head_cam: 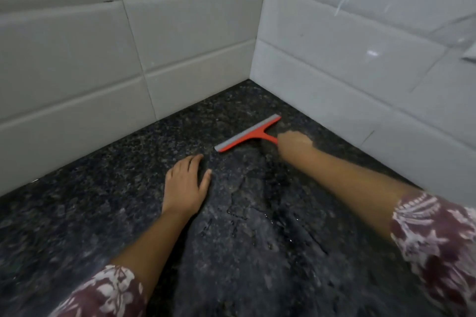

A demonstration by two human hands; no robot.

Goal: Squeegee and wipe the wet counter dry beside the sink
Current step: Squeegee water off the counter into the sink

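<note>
A red squeegee [247,134] with a grey rubber blade rests blade-down on the dark speckled granite counter [103,203], close to the tiled corner. My right hand [293,142] is closed around its red handle, arm stretched out from the right; the hand looks blurred. My left hand [186,185] lies flat on the counter with fingers spread, just below and left of the blade's near end. A film of water with droplets and streaks [247,216] covers the counter between my two arms.
White tiled walls meet in a corner: the back wall [103,59] runs along the left, the side wall [360,72] along the right. They bound the counter just behind the squeegee. No sink is in view.
</note>
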